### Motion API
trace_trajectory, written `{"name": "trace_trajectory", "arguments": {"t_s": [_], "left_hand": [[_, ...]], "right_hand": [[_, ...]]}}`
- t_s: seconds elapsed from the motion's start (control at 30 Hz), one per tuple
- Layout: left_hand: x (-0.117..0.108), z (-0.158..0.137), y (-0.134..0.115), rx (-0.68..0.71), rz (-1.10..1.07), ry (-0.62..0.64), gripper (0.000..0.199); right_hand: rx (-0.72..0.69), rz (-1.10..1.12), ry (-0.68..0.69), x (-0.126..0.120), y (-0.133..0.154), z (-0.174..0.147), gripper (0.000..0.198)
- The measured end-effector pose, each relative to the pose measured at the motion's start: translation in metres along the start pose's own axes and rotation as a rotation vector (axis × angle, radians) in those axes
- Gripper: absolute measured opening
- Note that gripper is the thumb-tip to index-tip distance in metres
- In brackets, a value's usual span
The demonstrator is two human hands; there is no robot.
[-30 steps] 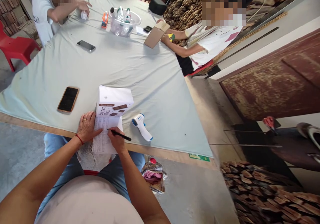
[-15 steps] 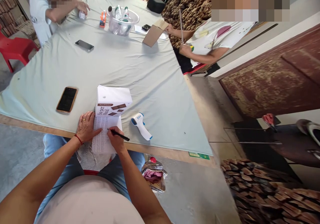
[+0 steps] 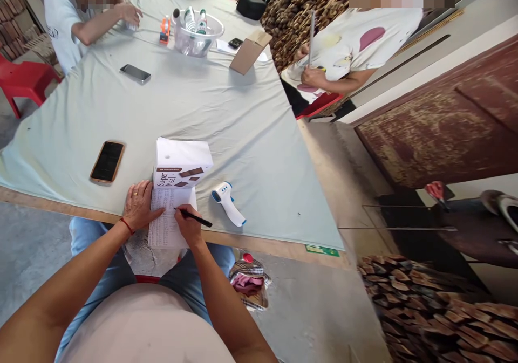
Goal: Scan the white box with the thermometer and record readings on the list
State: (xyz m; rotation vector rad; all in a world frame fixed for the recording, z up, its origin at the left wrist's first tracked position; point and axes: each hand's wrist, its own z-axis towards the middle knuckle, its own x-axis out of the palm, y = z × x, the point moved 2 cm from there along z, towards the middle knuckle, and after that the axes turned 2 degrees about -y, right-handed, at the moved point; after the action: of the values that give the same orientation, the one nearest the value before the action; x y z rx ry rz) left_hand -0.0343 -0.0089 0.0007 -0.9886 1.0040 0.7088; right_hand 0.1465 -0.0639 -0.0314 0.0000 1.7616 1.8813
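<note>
A black pen (image 3: 196, 218) is gripped in my right hand (image 3: 189, 227), its tip on the printed sheet (image 3: 164, 228) that hangs over the table's front edge. My left hand (image 3: 138, 206) lies with fingers stretched at the sheet's left side, the thumb on the paper. Directly beyond the sheet is a white flattened box or packet (image 3: 184, 161) with brown bars and the words "Super Meal". To the right of my right hand lies a white and blue infrared thermometer (image 3: 228, 203). A phone in an orange case (image 3: 107, 161) rests left of the packet.
Farther back are a grey phone (image 3: 135, 74), a clear basin (image 3: 197, 39) of bottles, an orange object (image 3: 164, 30) and a cardboard piece (image 3: 250, 53). One person sits at the far left; another at the right holds a long thin strip (image 3: 311, 39). Firewood (image 3: 437, 309) is stacked at lower right.
The person at the right has let go of the cardboard and leaned back, bringing both hands to the strip. My hands have barely moved; the pen has shifted slightly right.
</note>
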Motion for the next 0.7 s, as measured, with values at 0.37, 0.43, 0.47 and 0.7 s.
{"name": "trace_trajectory", "arguments": {"t_s": [0.37, 0.43, 0.47, 0.7], "left_hand": [[0.000, 0.001, 0.000, -0.004, 0.008, 0.030, 0.085], [0.000, 0.001, 0.000, -0.005, 0.000, 0.020, 0.085], [0.001, 0.001, 0.001, -0.005, -0.009, 0.013, 0.086], [0.008, 0.010, 0.021, -0.079, -0.226, -0.032, 0.072]], "right_hand": [[-0.012, 0.009, -0.010, 0.002, 0.001, -0.002, 0.015], [-0.047, -0.009, -0.033, 0.000, 0.003, -0.001, 0.016], [-0.083, -0.024, -0.045, -0.003, 0.005, -0.001, 0.018], [-0.198, -0.572, 0.003, -0.050, 0.019, 0.015, 0.027]]}}
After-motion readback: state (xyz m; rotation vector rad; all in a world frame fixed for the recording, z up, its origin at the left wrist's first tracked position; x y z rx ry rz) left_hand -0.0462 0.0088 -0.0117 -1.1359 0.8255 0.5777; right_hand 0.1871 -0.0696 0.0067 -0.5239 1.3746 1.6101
